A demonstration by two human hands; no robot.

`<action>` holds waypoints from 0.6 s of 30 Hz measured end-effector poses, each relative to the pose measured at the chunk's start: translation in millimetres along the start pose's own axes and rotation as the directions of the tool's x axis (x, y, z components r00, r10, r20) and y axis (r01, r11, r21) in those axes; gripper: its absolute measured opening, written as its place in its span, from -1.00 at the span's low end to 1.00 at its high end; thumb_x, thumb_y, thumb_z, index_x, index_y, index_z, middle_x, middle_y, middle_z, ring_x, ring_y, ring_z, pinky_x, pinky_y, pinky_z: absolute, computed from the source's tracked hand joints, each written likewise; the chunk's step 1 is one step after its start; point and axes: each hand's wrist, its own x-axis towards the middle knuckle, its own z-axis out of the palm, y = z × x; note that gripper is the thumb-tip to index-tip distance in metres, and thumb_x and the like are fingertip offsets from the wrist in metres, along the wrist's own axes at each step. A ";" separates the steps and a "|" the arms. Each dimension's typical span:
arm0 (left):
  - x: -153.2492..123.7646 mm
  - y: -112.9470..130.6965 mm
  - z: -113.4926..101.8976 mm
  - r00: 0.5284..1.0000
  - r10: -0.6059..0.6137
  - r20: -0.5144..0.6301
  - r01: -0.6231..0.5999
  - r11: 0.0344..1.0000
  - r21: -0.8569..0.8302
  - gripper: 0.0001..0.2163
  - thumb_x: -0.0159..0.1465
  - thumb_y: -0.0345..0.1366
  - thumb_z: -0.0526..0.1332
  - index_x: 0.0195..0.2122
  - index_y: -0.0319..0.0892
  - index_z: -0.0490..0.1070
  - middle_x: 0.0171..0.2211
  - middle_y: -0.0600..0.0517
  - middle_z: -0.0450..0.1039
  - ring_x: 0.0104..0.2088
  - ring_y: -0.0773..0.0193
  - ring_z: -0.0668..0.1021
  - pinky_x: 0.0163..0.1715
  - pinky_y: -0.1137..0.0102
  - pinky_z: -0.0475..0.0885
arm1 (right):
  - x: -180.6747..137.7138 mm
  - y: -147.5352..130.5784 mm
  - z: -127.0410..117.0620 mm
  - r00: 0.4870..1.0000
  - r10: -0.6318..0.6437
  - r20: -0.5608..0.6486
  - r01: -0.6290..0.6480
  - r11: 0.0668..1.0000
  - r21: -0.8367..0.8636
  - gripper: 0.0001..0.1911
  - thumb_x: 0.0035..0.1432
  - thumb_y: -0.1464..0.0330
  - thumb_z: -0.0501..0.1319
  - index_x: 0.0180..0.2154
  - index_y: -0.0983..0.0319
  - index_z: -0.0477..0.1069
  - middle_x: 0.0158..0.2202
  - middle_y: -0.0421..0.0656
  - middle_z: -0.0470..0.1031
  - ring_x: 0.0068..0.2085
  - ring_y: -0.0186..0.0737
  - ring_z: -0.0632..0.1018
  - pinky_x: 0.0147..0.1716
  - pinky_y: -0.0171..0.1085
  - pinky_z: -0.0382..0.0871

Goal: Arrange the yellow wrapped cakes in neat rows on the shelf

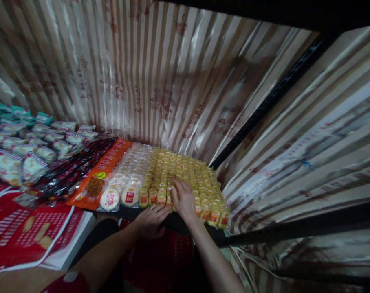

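Observation:
Rows of small yellow-wrapped snack packs [172,162] with red labels stand packed together on a dark shelf. My left hand [154,217] lies along the front edge of these rows, its fingers stretched out and touching the front packs. Just to its right, my right hand [183,199] reaches over the packs with its fingers slightly bent on their tops. I see nothing lifted in either hand; the packs under the right palm are hidden. White round crackers [130,195] in clear wrap stand left of the yellow packs.
Further left lie orange snack bags [96,179], dark shiny stick packs [71,167] and pale wrapped snacks [35,162]. A red printed box [29,232] sits at lower left. Striped plastic sheeting [160,81] hangs behind, with a slanted dark pole [264,101] at right.

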 end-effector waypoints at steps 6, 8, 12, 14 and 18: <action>-0.8 -7.6 15.5 0.994 0.033 -0.104 -0.033 0.999 0.005 -0.59 0.11 -0.23 0.15 -0.03 -0.29 0.33 -0.05 -0.23 0.38 0.06 -0.06 0.33 0.07 0.07 0.20 | -49.4 -34.5 29.3 0.994 -0.010 0.110 0.000 0.996 0.088 -0.68 0.22 0.34 -0.03 -0.11 0.13 0.43 -0.23 -0.09 0.41 -0.19 -0.22 0.44 -0.17 -0.26 0.36; -1.2 -8.6 18.6 0.984 0.057 -0.167 -0.055 0.998 0.014 -0.59 0.11 -0.22 0.15 -0.03 -0.32 0.34 -0.03 -0.27 0.36 0.08 -0.07 0.31 0.09 0.07 0.18 | -50.5 -36.6 35.5 0.993 0.020 0.113 -0.029 0.996 0.085 -0.69 0.21 0.34 -0.02 -0.11 0.13 0.44 -0.23 -0.09 0.41 -0.19 -0.22 0.44 -0.16 -0.26 0.36; -1.9 -7.2 15.7 0.969 0.068 -0.238 -0.059 0.997 0.045 -0.55 0.14 -0.23 0.11 0.04 -0.36 0.28 0.06 -0.30 0.27 0.14 -0.07 0.24 0.10 0.11 0.19 | -47.7 -34.4 41.3 0.992 0.090 0.084 -0.099 0.990 0.101 -0.69 0.21 0.32 -0.01 -0.12 0.17 0.44 -0.23 -0.08 0.41 -0.18 -0.22 0.43 -0.12 -0.25 0.33; -1.9 -6.3 12.2 0.974 0.060 -0.220 -0.050 0.997 0.051 -0.57 0.16 -0.22 0.10 0.02 -0.35 0.30 0.04 -0.29 0.30 0.13 -0.06 0.26 0.08 0.12 0.21 | -47.6 -33.6 43.2 0.990 0.126 0.064 -0.134 0.983 0.127 -0.68 0.21 0.31 -0.01 -0.14 0.19 0.45 -0.24 -0.08 0.42 -0.18 -0.22 0.43 -0.12 -0.26 0.33; -1.3 -6.6 7.3 0.983 0.069 -0.171 -0.063 0.997 0.040 -0.62 0.17 -0.20 0.10 -0.06 -0.32 0.36 0.02 -0.26 0.33 0.13 -0.06 0.25 0.08 0.12 0.20 | -46.2 -35.6 45.7 0.979 0.199 0.040 -0.203 0.962 0.180 -0.68 0.20 0.28 -0.01 -0.20 0.20 0.48 -0.26 -0.09 0.43 -0.20 -0.23 0.44 -0.13 -0.26 0.33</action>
